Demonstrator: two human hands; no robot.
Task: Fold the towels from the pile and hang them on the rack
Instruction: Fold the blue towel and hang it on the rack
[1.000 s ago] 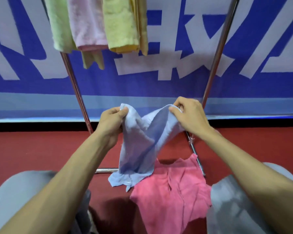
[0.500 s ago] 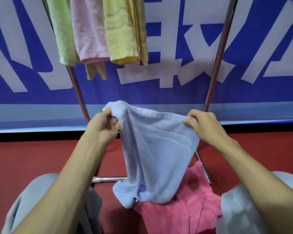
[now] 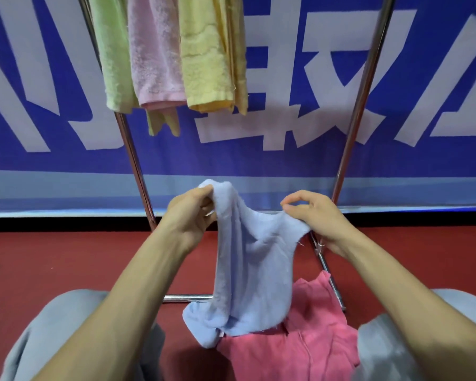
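A light blue towel (image 3: 248,273) hangs between my hands above the floor. My left hand (image 3: 188,213) pinches its upper left corner, which sticks up above my fingers. My right hand (image 3: 313,215) grips the upper right edge lower down, with the index finger and thumb lifted. The towel's bottom end bunches on a bright pink towel (image 3: 300,345) lying on the red floor between my knees. On the metal rack (image 3: 132,158) above hang a green towel (image 3: 113,56), a pale pink towel (image 3: 154,53) and a yellow towel (image 3: 206,53).
The rack's right upright (image 3: 360,105) and its floor bars (image 3: 184,298) stand right in front of me. A blue banner with white characters (image 3: 300,92) covers the wall behind. My grey-trousered knees (image 3: 66,325) frame the pink towel on the red floor (image 3: 52,265).
The towel was spread wide between my hands half a second ago. Now my hands are closer together, the right one lower, and the cloth sags in a narrower fold.
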